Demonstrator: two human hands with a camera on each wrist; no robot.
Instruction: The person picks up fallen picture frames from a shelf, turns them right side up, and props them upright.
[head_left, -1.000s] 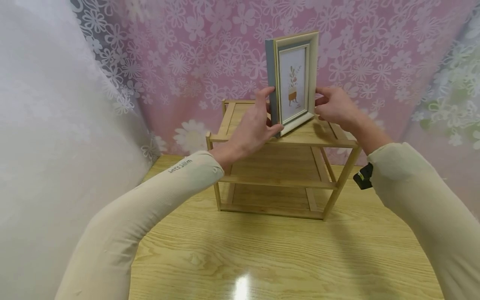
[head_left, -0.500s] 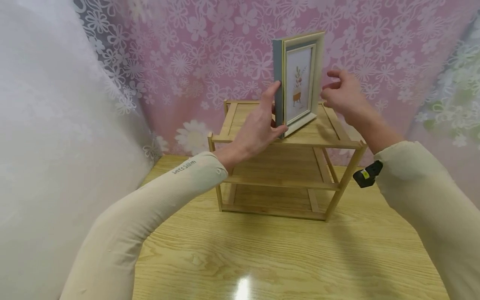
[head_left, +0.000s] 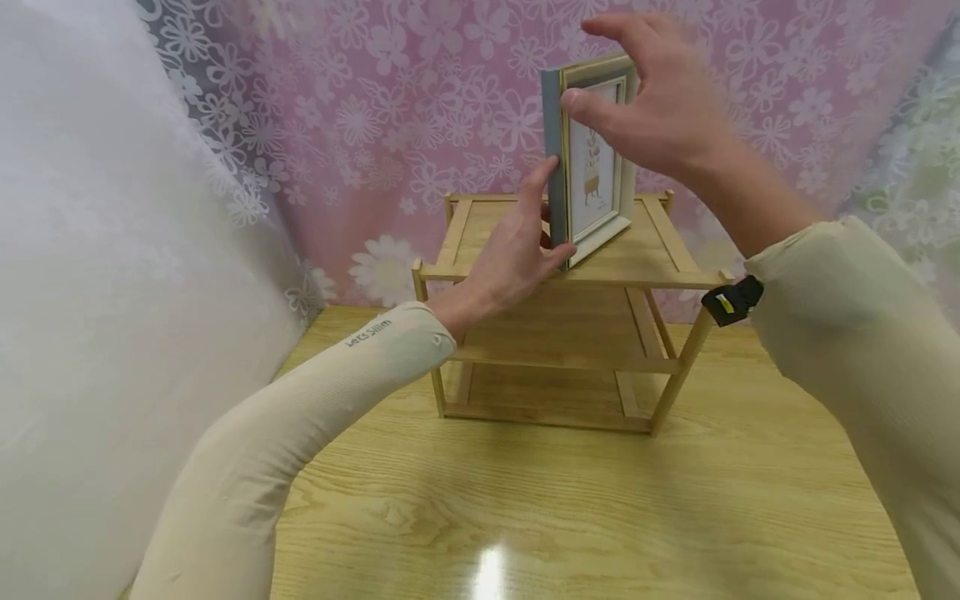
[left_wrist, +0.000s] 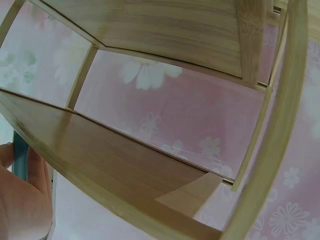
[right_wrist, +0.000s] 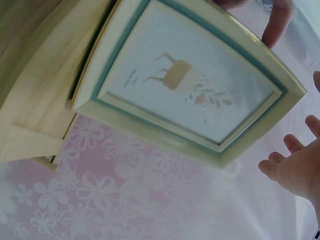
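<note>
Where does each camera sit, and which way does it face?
Head: on the head, facing forward and down at the shelf and picture frame; left hand, right hand, sleeves show.
Left wrist: worn there, facing through the shelf at the backdrop; part of the left hand shows.
Right wrist: worn there, facing the picture frame's front; right hand shows, plus left fingers.
Head and right wrist share the picture frame's front.

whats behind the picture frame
Around the picture frame, the pink floral backdrop shows behind it, with some of the wooden rack's top shelf. Whatever lies directly behind it is covered; in the head view, the right hand hides part of its front.
</note>
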